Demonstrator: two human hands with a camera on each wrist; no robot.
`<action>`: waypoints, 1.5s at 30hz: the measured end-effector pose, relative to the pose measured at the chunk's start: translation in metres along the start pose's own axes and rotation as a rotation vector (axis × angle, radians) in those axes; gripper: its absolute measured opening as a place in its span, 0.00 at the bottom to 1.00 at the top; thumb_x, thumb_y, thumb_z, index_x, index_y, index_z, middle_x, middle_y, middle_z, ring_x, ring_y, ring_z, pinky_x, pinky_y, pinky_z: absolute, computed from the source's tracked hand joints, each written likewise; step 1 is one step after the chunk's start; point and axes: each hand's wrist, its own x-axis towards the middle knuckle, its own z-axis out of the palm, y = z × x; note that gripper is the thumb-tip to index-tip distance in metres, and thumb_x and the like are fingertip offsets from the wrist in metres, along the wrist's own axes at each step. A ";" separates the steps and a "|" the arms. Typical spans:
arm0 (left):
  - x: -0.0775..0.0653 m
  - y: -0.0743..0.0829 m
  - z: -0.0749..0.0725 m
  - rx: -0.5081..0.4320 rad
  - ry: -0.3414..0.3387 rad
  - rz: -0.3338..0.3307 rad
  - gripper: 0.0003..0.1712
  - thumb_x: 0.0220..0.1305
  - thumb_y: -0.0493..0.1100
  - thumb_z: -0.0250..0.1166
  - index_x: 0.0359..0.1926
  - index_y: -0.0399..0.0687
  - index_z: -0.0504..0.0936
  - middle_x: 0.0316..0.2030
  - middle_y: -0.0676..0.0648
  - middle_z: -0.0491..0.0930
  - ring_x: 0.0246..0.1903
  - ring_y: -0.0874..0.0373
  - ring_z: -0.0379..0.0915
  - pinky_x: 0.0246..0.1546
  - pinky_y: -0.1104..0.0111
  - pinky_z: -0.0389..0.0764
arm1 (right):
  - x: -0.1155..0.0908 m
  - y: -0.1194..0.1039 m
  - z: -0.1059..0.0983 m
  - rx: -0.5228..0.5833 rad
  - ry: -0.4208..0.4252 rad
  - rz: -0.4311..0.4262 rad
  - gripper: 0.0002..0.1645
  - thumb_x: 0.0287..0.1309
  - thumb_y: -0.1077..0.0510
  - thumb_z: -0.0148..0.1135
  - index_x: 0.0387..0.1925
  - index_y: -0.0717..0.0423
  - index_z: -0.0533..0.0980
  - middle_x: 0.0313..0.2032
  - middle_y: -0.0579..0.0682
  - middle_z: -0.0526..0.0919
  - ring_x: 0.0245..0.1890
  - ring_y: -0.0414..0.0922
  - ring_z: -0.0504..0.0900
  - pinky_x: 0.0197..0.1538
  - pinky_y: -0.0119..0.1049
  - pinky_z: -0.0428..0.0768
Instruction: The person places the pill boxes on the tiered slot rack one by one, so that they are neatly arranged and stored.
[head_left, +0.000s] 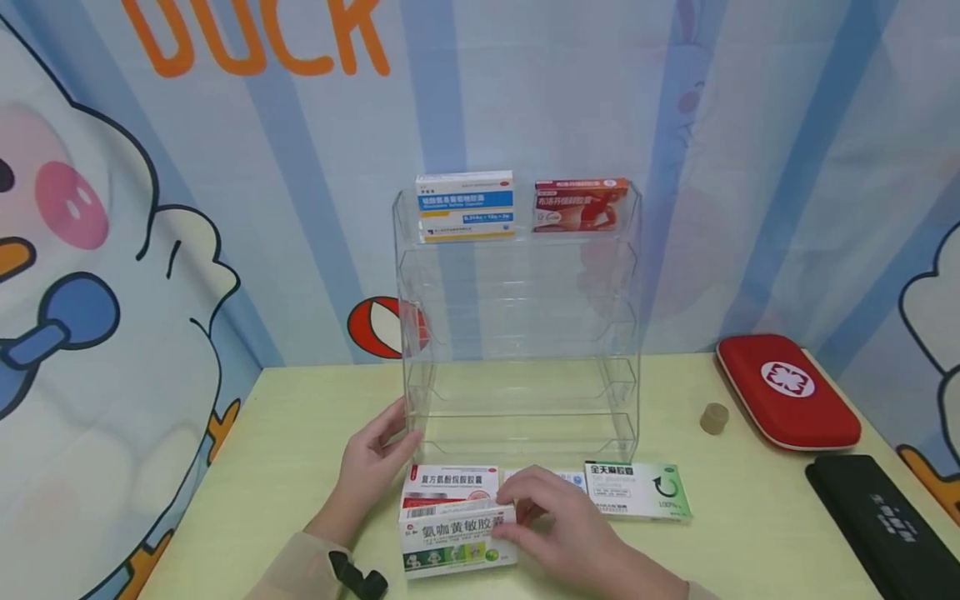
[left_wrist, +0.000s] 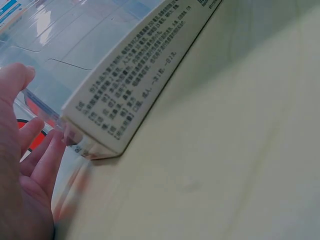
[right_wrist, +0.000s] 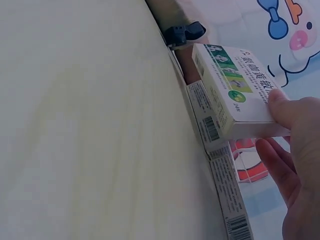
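My right hand (head_left: pixel 558 521) pinches the right end of a white medicine box (head_left: pixel 456 537) with a green picture strip, thumb on its printed front. That box is tilted up and overlaps a red-and-white medicine box (head_left: pixel 450 479) in the head view. My left hand (head_left: pixel 372 467) touches the lower left side of a clear tiered display rack (head_left: pixel 517 429), fingers extended and thumb apart. Beside the right hand lies a green-and-white medicine box (head_left: pixel 633 490); another white box (head_left: pixel 576 478) is mostly hidden behind that hand.
On the rack's top tier stand a blue-and-white box (head_left: pixel 465 207) and a red box (head_left: pixel 579 207). To the right are a small tan cylinder (head_left: pixel 714 418), a red zip case (head_left: pixel 787 396) and a black pouch (head_left: pixel 885 525). A cartoon curtain (head_left: pixel 315 167) hangs behind the table.
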 end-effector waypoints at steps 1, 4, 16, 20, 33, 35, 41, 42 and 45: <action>-0.001 0.000 0.000 0.002 0.001 0.004 0.36 0.76 0.40 0.72 0.81 0.52 0.74 0.75 0.41 0.80 0.72 0.42 0.80 0.61 0.77 0.85 | 0.002 0.000 -0.002 0.006 0.017 -0.011 0.19 0.63 0.59 0.81 0.53 0.47 0.83 0.50 0.45 0.88 0.38 0.32 0.86 0.44 0.27 0.91; -0.002 -0.001 -0.001 0.006 0.008 0.016 0.36 0.76 0.39 0.72 0.81 0.50 0.74 0.75 0.40 0.79 0.72 0.41 0.79 0.61 0.77 0.85 | 0.009 0.002 -0.010 0.002 0.077 -0.047 0.21 0.60 0.63 0.82 0.53 0.51 0.83 0.49 0.50 0.88 0.37 0.35 0.88 0.41 0.27 0.92; 0.001 -0.001 0.002 -0.003 0.006 0.025 0.37 0.76 0.38 0.72 0.81 0.51 0.73 0.76 0.41 0.79 0.71 0.53 0.81 0.61 0.75 0.86 | 0.060 0.001 -0.063 -0.172 0.311 -0.079 0.26 0.52 0.71 0.84 0.52 0.55 0.85 0.48 0.51 0.90 0.38 0.41 0.88 0.44 0.27 0.91; 0.001 -0.001 0.002 0.009 0.015 0.006 0.37 0.75 0.38 0.72 0.81 0.53 0.74 0.76 0.43 0.78 0.72 0.49 0.81 0.61 0.76 0.85 | 0.084 -0.002 -0.080 -0.222 0.368 -0.105 0.26 0.52 0.71 0.84 0.53 0.58 0.85 0.48 0.53 0.90 0.38 0.44 0.89 0.46 0.25 0.91; 0.001 0.000 0.001 -0.014 0.003 -0.003 0.36 0.75 0.37 0.72 0.80 0.49 0.74 0.76 0.41 0.78 0.73 0.39 0.78 0.61 0.78 0.84 | 0.147 -0.013 -0.108 -0.259 0.415 -0.061 0.21 0.60 0.64 0.82 0.53 0.62 0.83 0.48 0.56 0.89 0.42 0.49 0.91 0.49 0.30 0.93; 0.001 0.001 0.001 -0.016 0.001 0.004 0.36 0.75 0.36 0.72 0.80 0.48 0.74 0.76 0.40 0.78 0.73 0.38 0.78 0.61 0.79 0.84 | 0.153 -0.013 -0.110 -0.267 0.427 -0.044 0.20 0.61 0.64 0.81 0.53 0.62 0.83 0.48 0.56 0.88 0.43 0.49 0.91 0.49 0.31 0.93; 0.001 0.001 0.002 -0.003 -0.001 0.011 0.36 0.75 0.38 0.72 0.80 0.47 0.73 0.76 0.40 0.78 0.73 0.38 0.78 0.61 0.79 0.83 | 0.177 -0.011 -0.118 -0.299 0.459 0.042 0.21 0.66 0.60 0.79 0.56 0.60 0.82 0.51 0.56 0.86 0.46 0.51 0.91 0.51 0.47 0.95; 0.000 0.000 0.002 -0.001 0.000 0.011 0.36 0.75 0.38 0.72 0.81 0.48 0.73 0.76 0.41 0.78 0.73 0.38 0.78 0.61 0.79 0.84 | 0.181 -0.011 -0.119 -0.301 0.464 0.052 0.21 0.67 0.59 0.78 0.57 0.60 0.82 0.52 0.57 0.86 0.46 0.52 0.92 0.52 0.48 0.95; 0.001 0.000 0.001 0.007 0.001 0.006 0.36 0.75 0.39 0.72 0.81 0.50 0.74 0.76 0.42 0.78 0.74 0.39 0.78 0.62 0.78 0.84 | 0.192 -0.012 -0.120 -0.311 0.477 0.065 0.21 0.68 0.59 0.77 0.58 0.60 0.82 0.54 0.57 0.86 0.47 0.52 0.92 0.53 0.48 0.95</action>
